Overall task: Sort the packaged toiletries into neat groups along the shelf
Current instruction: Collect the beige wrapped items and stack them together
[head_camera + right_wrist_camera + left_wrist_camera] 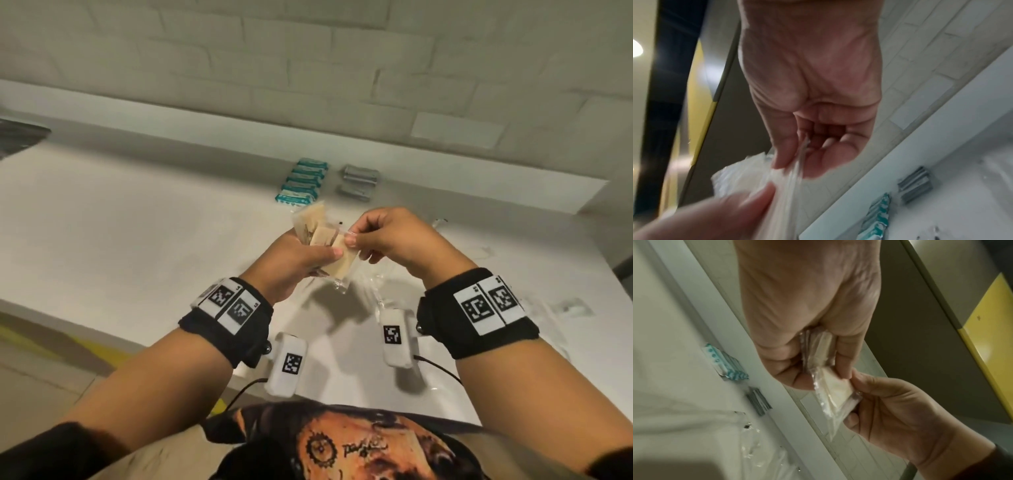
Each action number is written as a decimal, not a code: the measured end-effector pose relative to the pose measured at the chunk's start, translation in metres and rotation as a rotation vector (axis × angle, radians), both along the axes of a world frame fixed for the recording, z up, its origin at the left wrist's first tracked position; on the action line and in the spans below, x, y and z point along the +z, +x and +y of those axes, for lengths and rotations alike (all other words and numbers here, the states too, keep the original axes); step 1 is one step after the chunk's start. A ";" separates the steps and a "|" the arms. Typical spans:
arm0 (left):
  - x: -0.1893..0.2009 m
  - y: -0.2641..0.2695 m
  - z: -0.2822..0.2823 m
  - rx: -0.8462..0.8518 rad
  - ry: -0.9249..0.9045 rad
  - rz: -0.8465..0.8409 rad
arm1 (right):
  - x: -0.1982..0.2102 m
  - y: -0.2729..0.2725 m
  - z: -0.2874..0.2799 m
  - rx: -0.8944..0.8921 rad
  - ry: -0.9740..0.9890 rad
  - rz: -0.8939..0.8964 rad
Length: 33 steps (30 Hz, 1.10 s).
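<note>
My left hand [308, 255] grips a small stack of beige packets [320, 236] in clear wrappers above the white shelf [137, 222]. My right hand [356, 238] pinches the edge of the front packet [344, 262]. In the left wrist view the stack [818, 350] sits in the left hand [807, 331], and the right hand [890, 410] holds one packet [836, 392]. The right wrist view shows the right hand [818, 146] pinching a clear wrapper [785, 175]. On the shelf behind lie a row of teal packets [301, 185] and some grey packets [359, 181].
Loose clear plastic wrappers [373, 284] lie on the shelf under my right wrist. A raised white ledge [205, 137] and a brick wall [308, 68] close the back. A dark object [20, 137] lies at far left. The floor with a yellow stripe [96, 349] is left of the shelf edge.
</note>
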<state>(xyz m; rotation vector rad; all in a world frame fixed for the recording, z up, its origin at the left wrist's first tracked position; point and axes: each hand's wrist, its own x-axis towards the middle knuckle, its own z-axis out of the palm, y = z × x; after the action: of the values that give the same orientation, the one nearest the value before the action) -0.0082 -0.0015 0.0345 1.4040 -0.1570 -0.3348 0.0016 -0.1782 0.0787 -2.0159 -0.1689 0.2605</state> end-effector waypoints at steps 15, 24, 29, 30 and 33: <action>-0.029 0.020 0.086 0.071 -0.235 0.312 | -0.055 -0.011 0.067 0.170 -0.957 0.093; -0.034 0.024 0.087 -0.018 -0.162 0.247 | -0.031 -0.004 0.091 -0.247 -0.107 -0.033; -0.028 0.032 0.085 -0.025 -0.196 0.337 | -0.040 -0.005 0.083 -0.288 -0.182 -0.442; -0.027 0.034 0.086 -0.040 -0.205 0.364 | -0.040 -0.006 0.079 -0.228 -0.292 -0.571; -0.025 0.037 0.083 -0.067 -0.177 0.274 | -0.042 -0.008 0.071 -0.001 -0.563 -0.751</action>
<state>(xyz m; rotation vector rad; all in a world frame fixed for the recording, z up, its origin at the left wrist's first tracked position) 0.0288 0.0810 0.0091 1.1672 -0.0077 -0.5516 -0.0060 -0.1069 0.0372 -2.5885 -0.6178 -0.5242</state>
